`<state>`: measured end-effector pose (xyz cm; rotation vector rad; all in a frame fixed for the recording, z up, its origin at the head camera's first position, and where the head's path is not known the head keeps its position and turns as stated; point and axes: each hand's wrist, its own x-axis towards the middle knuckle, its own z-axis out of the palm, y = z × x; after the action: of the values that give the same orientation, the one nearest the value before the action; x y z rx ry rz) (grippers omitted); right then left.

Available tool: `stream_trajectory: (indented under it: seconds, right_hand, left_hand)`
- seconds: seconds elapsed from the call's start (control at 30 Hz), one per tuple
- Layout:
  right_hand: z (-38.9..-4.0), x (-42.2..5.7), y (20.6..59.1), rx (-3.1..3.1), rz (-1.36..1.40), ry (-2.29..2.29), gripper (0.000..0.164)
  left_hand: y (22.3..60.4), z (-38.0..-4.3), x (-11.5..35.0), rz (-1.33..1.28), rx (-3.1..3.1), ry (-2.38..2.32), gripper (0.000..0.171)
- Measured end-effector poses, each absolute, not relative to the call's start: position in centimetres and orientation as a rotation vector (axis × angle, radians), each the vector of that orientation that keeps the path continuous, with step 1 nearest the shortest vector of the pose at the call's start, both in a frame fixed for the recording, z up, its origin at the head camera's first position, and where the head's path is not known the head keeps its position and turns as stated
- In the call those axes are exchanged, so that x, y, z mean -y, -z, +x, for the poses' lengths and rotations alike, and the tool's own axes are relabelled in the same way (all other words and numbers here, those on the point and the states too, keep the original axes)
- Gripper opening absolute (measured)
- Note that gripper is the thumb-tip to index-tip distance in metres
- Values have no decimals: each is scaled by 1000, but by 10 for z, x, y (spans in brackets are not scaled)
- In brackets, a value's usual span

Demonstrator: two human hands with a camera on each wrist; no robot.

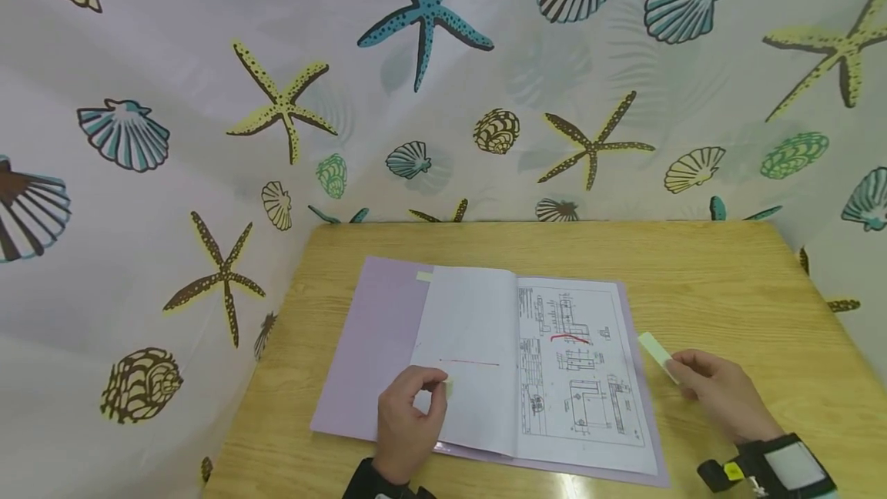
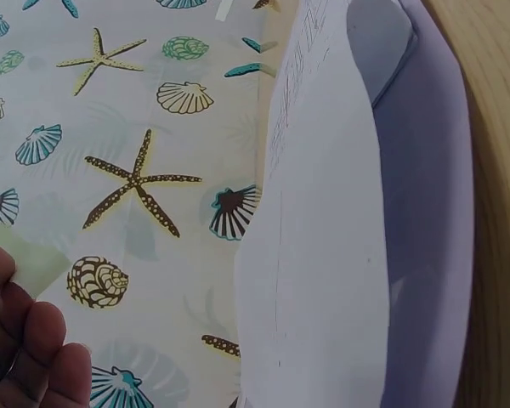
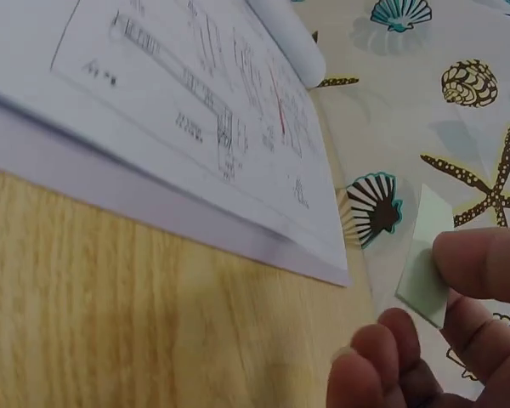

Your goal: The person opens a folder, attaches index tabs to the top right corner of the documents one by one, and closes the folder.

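Left fingers [image 2: 44, 321] are pinching a slip [image 2: 36, 265], barely showing in head view. Right fingers [image 3: 483, 260] are pinching a strip [image 1: 654, 353], pointing away-left lengthwise.

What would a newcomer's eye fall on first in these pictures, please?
Probably the shell-print cloth behind the table. Then the open folder on the table, its right side showing a drawing with a red stroke. Also the right hand, beside the folder, pinching a green strip.

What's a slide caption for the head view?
Open folder on a table: left hand pinching a paper slip, right hand holding a pale strip.
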<state>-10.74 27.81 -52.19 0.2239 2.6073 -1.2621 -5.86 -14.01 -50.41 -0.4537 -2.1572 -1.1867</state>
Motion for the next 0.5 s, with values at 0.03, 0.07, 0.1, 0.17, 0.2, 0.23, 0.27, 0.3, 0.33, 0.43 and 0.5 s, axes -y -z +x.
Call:
stream_trajectory:
  seconds: [0.03, 0.07, 0.1, 0.17, 0.2, 0.23, 0.27, 0.3, 0.33, 0.43, 0.5]
  right_hand:
    - [-108, -281, 523, -2613, 236, 1253, 60]
    - [-108, -282, 525, -2608, 245, 1261, 60]
    - [-108, -283, 526, -2599, 256, 1276, 59]
    - [-109, -284, 530, -2575, 277, 1307, 57]
    - [-109, -284, 532, -2566, 287, 1315, 56]
    - [-109, -284, 534, -2556, 300, 1326, 55]
    - [-110, -284, 536, -2550, 313, 1336, 54]
    - [-110, -284, 538, -2553, 321, 1340, 53]
    - [-110, -284, 541, -2558, 326, 1341, 52]
    - [-110, -285, 547, -2553, 346, 1352, 52]
    - [-110, -285, 550, -2555, 367, 1336, 51]
  left_hand:
    - [504, -58, 141, -451, 2158, 1183, 24]
    - [504, -58, 141, -451, 2160, 1178, 24]
    - [504, -58, 142, -451, 2162, 1173, 23]
    - [505, -57, 142, -452, 2166, 1170, 23]
    - [506, -57, 142, -451, 2171, 1169, 23]
    - [506, -57, 142, -449, 2176, 1169, 23]
    - [507, -57, 142, -449, 2180, 1171, 22]
    - [508, -56, 142, -448, 2184, 1171, 22]
    - [508, -56, 142, -445, 2188, 1171, 21]
    - [510, -56, 142, -443, 2190, 1162, 21]
    - [511, -56, 142, -446, 2188, 1157, 22]
